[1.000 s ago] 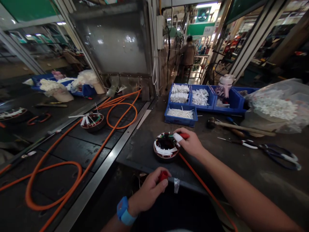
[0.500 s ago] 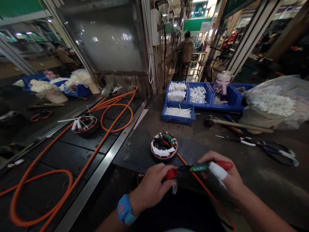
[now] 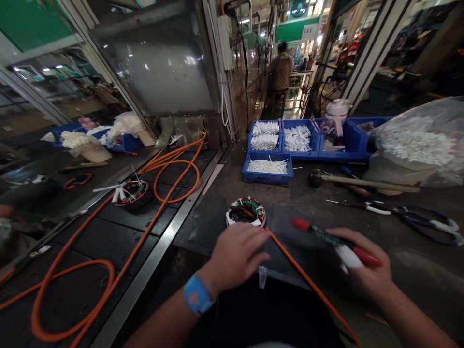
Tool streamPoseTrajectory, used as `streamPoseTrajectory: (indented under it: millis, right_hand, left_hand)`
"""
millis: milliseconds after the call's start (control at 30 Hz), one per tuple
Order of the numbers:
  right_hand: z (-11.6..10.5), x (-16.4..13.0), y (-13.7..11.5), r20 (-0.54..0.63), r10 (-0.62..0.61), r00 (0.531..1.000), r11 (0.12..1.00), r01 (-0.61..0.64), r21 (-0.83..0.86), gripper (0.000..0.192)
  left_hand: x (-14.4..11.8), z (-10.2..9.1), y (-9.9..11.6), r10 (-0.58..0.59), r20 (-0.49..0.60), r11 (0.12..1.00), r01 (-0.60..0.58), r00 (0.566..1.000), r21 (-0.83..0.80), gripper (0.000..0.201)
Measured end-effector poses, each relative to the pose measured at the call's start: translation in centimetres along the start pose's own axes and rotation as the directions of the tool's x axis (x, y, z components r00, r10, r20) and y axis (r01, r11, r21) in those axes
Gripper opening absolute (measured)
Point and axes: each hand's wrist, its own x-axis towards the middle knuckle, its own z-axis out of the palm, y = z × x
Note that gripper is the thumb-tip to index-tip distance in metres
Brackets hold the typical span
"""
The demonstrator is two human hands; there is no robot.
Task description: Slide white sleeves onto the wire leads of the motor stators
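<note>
near edge of the counter (image 3: pixel 362 212): left hand (image 3: pixel 237 256), fingers spread and holding nothing, reaches toward the wound stator ring (image 3: pixel 246 212) just beyond it; right hand (image 3: pixel 366 270) is closed around a red-capped marker (image 3: pixel 326 238), tip pointing left. the ring, copper windings on a metal core, likely heavy and rigid, its white sleeving and fine leads fragile; best gripped at the outer rim. an orange cable (image 3: pixel 304 278) runs from the ring toward the viewer, between the hands, and could snag. beyond: scissors (image 3: pixel 416 220), a mallet (image 3: pixel 348 181), blue bins (image 3: pixel 270 179) of white tubing, a plastic bag (image 3: pixel 420 145). left: a second ring (image 3: pixel 132 191) on the conveyor. far off, a person (image 3: pixel 282 72).
</note>
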Motion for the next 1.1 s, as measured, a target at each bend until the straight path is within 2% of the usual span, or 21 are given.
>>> streamPoseTrajectory:
  millis: [33, 67, 133, 200, 267, 333, 433, 567, 667, 800, 900, 967, 1100]
  right_hand:
    - [-0.6, 0.9, 1.1, 0.013, -0.036, 0.999, 0.985, 0.038, -0.167, 0.031]
    - [-1.0, 1.6, 2.2, 0.039, -0.036, 0.999, 0.949, 0.046, -0.311, 0.041]
    - [-1.0, 2.5, 4.1, 0.064, 0.01, 0.998, 0.859, 0.024, -0.511, 0.059]
    - [-0.2, 2.7, 5.4, 0.039, 0.041, 0.998, 0.796, -0.009, -0.605, 0.065]
    - [0.6, 2.4, 6.2, 0.036, 0.036, 0.999, 0.775, -0.005, -0.632, 0.064]
    - [1.0, 2.0, 6.6, 0.054, 0.03, 0.998, 0.766, 0.012, -0.643, 0.061]
    - [1.0, 1.8, 6.8, 0.068, 0.014, 0.998, 0.774, 0.032, -0.632, 0.057]
    - [0.7, 1.9, 7.0, 0.089, -0.001, 0.996, 0.783, 0.056, -0.62, 0.049]
    - [0.7, 2.0, 7.0, 0.093, -0.001, 0.996, 0.782, 0.059, -0.621, 0.046]
    - [0.8, 2.1, 7.0, 0.09, -0.015, 0.996, 0.792, 0.067, -0.606, 0.047]
    - [0.7, 2.2, 7.2, 0.094, -0.014, 0.995, 0.792, 0.068, -0.606, 0.045]
    - [0.7, 2.3, 7.4, 0.102, -0.015, 0.995, 0.792, 0.074, -0.605, 0.044]
    - [0.6, 2.5, 7.7, 0.111, -0.012, 0.994, 0.803, 0.076, -0.592, 0.044]
  left_hand:
    - [-0.2, -0.7, -1.3, -0.067, -0.034, 0.998, 0.067, 0.997, 0.017, 0.033]
    - [-0.4, -1.5, -2.6, -0.108, -0.022, 0.993, 0.109, 0.994, 0.043, 0.032]
    - [-0.5, -3.2, -5.0, -0.124, 0.093, 0.985, 0.111, 0.988, 0.128, 0.04]
    - [0.2, -4.5, -6.8, -0.087, 0.237, 0.974, 0.033, 0.967, 0.226, 0.051]
    - [1.6, -5.4, -7.9, -0.026, 0.371, 0.95, -0.093, 0.928, 0.298, 0.053]
    - [3.4, -5.6, -8.6, 0.053, 0.487, 0.917, -0.236, 0.872, 0.322, 0.041]
    - [6.1, -5.3, -9.3, 0.181, 0.608, 0.866, -0.418, 0.773, 0.273, 0.023]
    - [8.3, -4.4, -9.8, 0.365, 0.665, 0.799, -0.586, 0.651, 0.135, 0.013]
    - [9.0, -3.7, -10.1, 0.461, 0.66, 0.772, -0.635, 0.593, 0.032, 0.015]
    - [9.4, -3.3, -10.6, 0.469, 0.677, 0.831, -0.543, 0.567, -0.121, 0.021]
    - [9.1, -3.6, -10.9, 0.444, 0.696, 0.855, -0.5, 0.564, -0.14, 0.021]
    - [8.7, -4.0, -11.0, 0.43, 0.688, 0.849, -0.521, 0.584, -0.089, 0.018]
    - [7.9, -4.8, -11.2, 0.345, 0.664, 0.862, -0.504, 0.663, 0.056, 0.024]
